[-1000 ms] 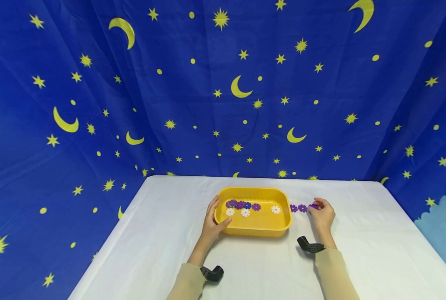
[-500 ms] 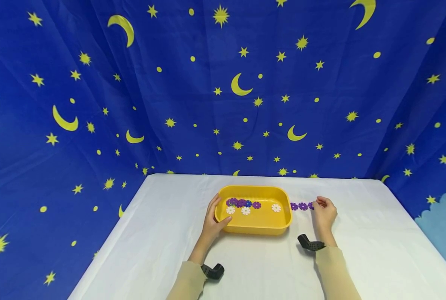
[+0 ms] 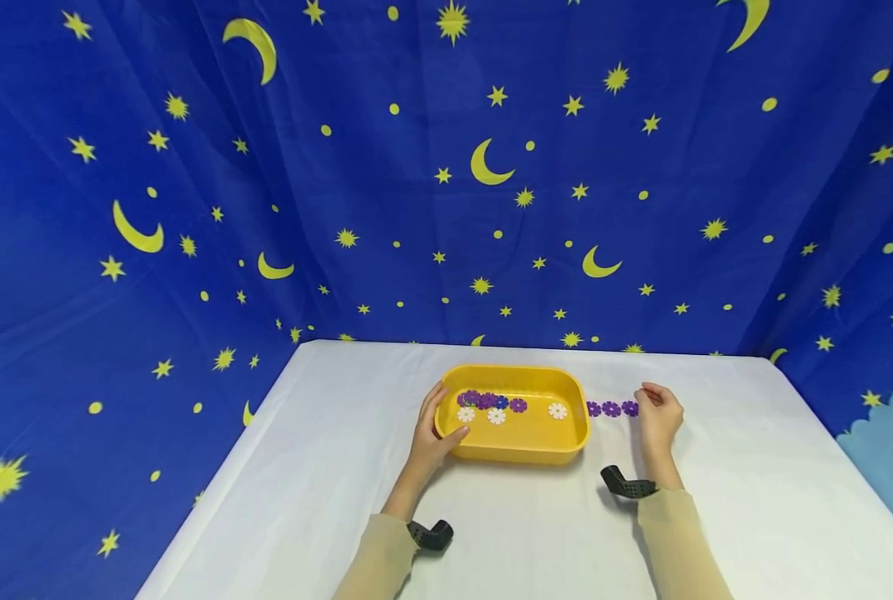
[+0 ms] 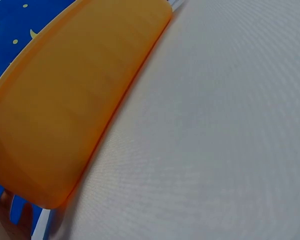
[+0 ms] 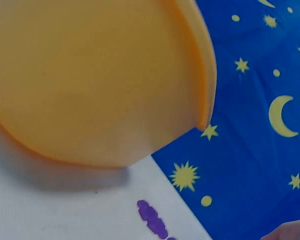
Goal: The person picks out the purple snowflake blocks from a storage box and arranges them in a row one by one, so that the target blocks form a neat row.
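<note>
On a white-covered surface (image 3: 524,517), the person's left grip (image 3: 428,435) holds the left end of a yellow tray (image 3: 517,455), thumb over the near rim. Inside, purple discs (image 3: 487,400) shaped like flowers bunch toward the left around a blue disc (image 3: 502,402); two white discs (image 3: 496,416) lie nearer, and another white disc (image 3: 558,411) sits apart on the right. Three purple pieces (image 3: 611,409) line up just beyond the tray's right end, the right grip (image 3: 659,417) at the outermost; contact is unclear. Behind hangs blue cloth (image 3: 408,183) with yellow moons and stars.

Yellow tray (image 3: 521,454), purple discs (image 3: 611,409), white discs (image 3: 558,412), white cloth (image 3: 521,533), beige sleeves (image 3: 682,542); blue backdrop (image 3: 416,167) patterned with yellow moons (image 3: 479,167), yellow stars (image 3: 454,22)
</note>
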`<state>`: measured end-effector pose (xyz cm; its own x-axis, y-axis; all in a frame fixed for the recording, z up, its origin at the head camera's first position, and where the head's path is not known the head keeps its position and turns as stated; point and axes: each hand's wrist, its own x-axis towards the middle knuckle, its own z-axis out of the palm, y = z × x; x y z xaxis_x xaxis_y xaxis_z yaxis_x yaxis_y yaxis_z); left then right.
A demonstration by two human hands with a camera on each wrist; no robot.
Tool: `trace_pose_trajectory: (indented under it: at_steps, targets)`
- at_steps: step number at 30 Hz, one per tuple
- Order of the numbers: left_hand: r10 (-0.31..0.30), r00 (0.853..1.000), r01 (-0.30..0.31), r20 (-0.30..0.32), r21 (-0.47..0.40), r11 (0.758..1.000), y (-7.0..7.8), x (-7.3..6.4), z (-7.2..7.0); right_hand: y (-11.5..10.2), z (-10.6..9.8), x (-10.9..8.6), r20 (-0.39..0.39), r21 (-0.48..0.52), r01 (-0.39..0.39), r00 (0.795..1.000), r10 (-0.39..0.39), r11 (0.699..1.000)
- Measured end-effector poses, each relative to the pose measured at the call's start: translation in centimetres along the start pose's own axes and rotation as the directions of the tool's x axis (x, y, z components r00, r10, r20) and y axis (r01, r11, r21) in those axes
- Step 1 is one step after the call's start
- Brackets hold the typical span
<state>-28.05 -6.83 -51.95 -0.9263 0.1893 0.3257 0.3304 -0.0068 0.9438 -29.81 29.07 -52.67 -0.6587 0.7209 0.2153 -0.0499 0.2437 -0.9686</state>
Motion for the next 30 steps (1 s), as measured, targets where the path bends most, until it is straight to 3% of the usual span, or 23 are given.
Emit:
trace_pose_trajectory:
  at_steps: [11, 22, 30]
  targets:
    - [0.009, 1.000, -0.010, 0.022, 0.031, 0.999, 0.5, 0.0, 0.1, -2.7, 0.4, -0.6, -0.003, 0.097, -0.001, 1.000, 0.001, 0.995]
    - [0.009, 1.000, -0.009, 0.008, 0.056, 0.998, 0.1, -0.3, -0.2, -6.5, 2.1, -2.4, 0.120, 0.161, -0.010, 0.993, -0.009, 0.987]
    - [0.006, 1.000, -0.006, -0.003, 0.042, 0.999, 0.0, -0.2, -0.1, -8.1, 4.8, -4.0, 0.288, 0.158, 0.029, 0.955, -0.074, 0.987]
